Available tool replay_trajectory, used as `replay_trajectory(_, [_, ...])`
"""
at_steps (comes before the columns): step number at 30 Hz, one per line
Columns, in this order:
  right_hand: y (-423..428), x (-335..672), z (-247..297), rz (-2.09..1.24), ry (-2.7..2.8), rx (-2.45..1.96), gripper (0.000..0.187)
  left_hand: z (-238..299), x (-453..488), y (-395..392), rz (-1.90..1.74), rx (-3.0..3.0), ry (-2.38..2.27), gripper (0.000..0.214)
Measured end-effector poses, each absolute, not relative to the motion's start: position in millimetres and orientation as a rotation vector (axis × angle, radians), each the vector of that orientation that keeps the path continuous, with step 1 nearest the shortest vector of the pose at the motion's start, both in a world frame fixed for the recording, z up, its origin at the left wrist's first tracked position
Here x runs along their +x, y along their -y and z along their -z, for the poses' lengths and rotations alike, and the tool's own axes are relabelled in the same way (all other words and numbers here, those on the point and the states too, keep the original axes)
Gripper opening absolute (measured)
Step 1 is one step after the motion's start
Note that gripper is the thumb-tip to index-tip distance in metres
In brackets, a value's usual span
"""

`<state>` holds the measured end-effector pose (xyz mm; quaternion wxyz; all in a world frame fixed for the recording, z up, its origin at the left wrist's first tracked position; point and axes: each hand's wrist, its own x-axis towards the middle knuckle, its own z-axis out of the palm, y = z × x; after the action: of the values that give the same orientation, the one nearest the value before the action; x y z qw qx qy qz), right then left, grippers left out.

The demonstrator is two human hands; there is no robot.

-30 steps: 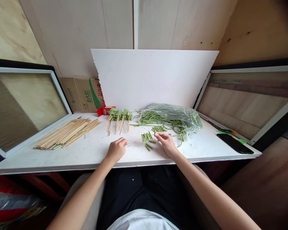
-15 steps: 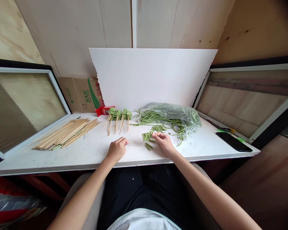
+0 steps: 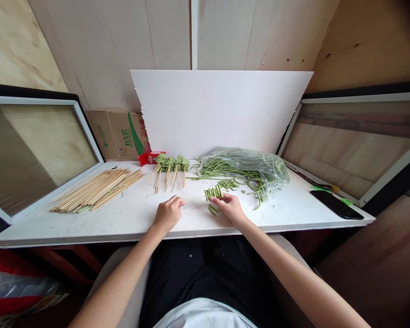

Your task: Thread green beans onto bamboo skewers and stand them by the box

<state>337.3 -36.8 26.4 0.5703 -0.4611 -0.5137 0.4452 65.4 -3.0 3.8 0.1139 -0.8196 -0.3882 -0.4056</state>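
Note:
My right hand (image 3: 231, 209) is closed, its thumb and fingertips pinching a row of cut green bean pieces (image 3: 213, 192) lined up side by side. A thin, faint skewer (image 3: 198, 197) runs left from this row toward my left hand (image 3: 169, 213), whose fingers are closed in a pinch at its other end. Just below the row, a couple of loose bean pieces (image 3: 213, 209) lie on the white table (image 3: 130, 223). Behind my right hand is a small pile of cut pieces (image 3: 228, 184).
Bare bamboo skewers (image 3: 95, 190) lie in a heap at left. Finished bean skewers (image 3: 172, 163) lean by a red box (image 3: 152, 158). Long beans fill a clear plastic bag (image 3: 249, 164) at the back. A black phone (image 3: 336, 204) and scissors (image 3: 323, 186) lie at right.
My right thumb and fingers have shifted left, from the right end of the bean row to beneath it. My left hand stays about where it was. The whole view has moved slightly.

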Motion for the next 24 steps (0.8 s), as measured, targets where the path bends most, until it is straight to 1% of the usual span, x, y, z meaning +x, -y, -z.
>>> replay_trajectory(6, [36,336,-26,-1.117,1.092,-1.107,0.053,-5,66,4,1.215,-2.387,1.084,0.027])
replay_trajectory(11, [37,333,-28,-1.108,1.127,-1.049,0.052,-5,66,5,1.242,-2.409,1.053,0.032])
replay_trajectory(17, [40,327,-30,-1.168,1.139,-1.044,0.053,-6,66,6,1.259,-2.448,1.041,0.030])
replay_trajectory(24, [40,328,-30,-1.195,1.193,-0.961,0.046,-6,66,5,1.253,-2.521,1.083,0.028])
